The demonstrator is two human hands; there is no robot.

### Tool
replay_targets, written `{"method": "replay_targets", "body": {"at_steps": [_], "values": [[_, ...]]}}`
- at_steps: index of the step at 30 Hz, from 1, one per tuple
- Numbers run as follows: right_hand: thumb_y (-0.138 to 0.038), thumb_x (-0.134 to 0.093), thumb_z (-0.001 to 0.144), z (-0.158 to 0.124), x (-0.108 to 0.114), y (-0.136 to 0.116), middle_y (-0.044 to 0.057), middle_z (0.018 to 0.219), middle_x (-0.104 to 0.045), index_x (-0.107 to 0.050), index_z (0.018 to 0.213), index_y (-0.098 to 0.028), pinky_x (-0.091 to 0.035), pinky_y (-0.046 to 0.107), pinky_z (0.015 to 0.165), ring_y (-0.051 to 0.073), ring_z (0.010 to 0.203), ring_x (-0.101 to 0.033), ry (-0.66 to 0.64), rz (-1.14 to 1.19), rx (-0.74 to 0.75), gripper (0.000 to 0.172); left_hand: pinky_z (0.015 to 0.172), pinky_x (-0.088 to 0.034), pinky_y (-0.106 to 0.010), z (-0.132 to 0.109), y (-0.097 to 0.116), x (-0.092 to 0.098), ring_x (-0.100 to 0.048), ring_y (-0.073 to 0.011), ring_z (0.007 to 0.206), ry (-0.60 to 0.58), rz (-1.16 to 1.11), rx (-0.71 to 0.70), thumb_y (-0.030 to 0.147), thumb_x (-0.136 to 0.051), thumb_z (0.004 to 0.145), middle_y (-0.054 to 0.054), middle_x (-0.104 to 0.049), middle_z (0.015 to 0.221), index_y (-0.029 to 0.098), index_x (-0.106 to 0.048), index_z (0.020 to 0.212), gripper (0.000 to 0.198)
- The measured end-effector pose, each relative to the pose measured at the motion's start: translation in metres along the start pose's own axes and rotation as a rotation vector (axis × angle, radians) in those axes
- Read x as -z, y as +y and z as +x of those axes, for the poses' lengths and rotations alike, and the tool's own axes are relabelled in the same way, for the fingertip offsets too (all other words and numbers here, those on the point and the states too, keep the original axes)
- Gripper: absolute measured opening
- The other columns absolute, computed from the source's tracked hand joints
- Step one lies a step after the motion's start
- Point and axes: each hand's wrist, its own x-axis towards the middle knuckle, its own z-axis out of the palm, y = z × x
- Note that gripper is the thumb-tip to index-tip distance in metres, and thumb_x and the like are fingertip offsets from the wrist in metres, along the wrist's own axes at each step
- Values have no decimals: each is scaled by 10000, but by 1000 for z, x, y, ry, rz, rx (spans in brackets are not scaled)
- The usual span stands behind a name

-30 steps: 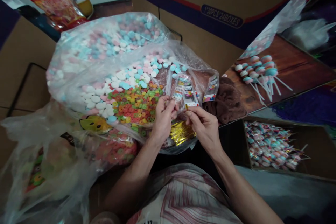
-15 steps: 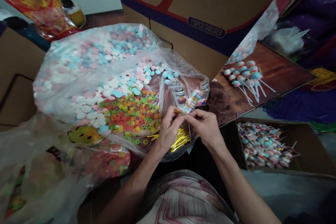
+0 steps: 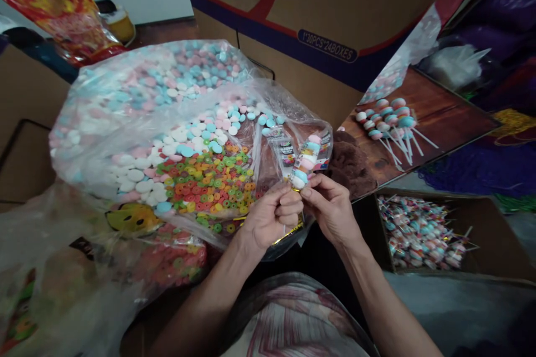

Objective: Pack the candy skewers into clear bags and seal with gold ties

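A wrapped candy lollipop (image 3: pixel 306 160), stacked in pink, white and blue pieces, points up and away from me between my hands. My left hand (image 3: pixel 274 217) is closed around its stick, just under the candy. At the neck of the clear wrapper a gold twist tie (image 3: pixel 295 189) shows between the fingers. My right hand (image 3: pixel 333 207) pinches at that tie from the right; its fingertips partly hide the end. Below my left hand, gold twist ties (image 3: pixel 288 234) lie partly covered. Printed clear wrappers (image 3: pixel 286 150) are just beyond the hands.
A large plastic bag (image 3: pixel 104 81) holds pastel candies, with ring gummies (image 3: pixel 209 187) in front. Unwrapped lollipops (image 3: pixel 393 117) lie on the wooden tabletop (image 3: pixel 452 111) at right. A cardboard box (image 3: pixel 494 234) below contains many wrapped lollipops. A big carton (image 3: pixel 268 5) stands behind.
The lollipop has turned more upright, its coloured candy now facing me. My left hand has curled from a pinch into a closed grip on the stick. My right hand stays at the wrapper's neck.
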Motion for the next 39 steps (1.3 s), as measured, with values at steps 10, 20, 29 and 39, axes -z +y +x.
{"method": "replay_targets", "body": {"at_steps": [10, 20, 29, 39], "values": [[-332, -542, 931, 5, 12, 4, 1, 830, -517, -526, 903, -215, -443, 279, 734, 153, 776, -505, -128, -466, 248, 121, 398, -149, -127, 8, -14, -1, -200, -21, 405, 103, 477, -358, 345, -690, 823, 89, -416, 510, 187, -459, 822, 280], [-215, -483, 916, 1, 5, 4, -28, 732, -472, -440, 848, -226, -378, 249, 586, 124, 637, -432, 15, -693, 356, 81, 734, -439, -211, 6, -21, 4, -538, -108, 765, 135, 965, -703, 313, -597, 891, -4, -601, 825, 180, -632, 930, 143], [-259, -500, 956, -2, 8, 6, -11, 719, -568, -543, 843, -215, -468, 252, 619, 128, 657, -546, 80, -658, 392, 129, 438, -303, -124, 18, -12, 7, -364, 0, 455, 141, 200, -235, 175, -847, 625, 60, -497, 625, 128, -636, 793, 273], [-116, -583, 896, 4, 18, 1, 58, 904, -705, -700, 961, -228, -572, 306, 744, 172, 839, -682, 67, -957, 916, 174, 401, -332, -97, 14, -7, 0, -458, -8, 466, 130, -23, -75, 61, -797, 649, 51, -533, 651, 130, -620, 794, 239]]}}
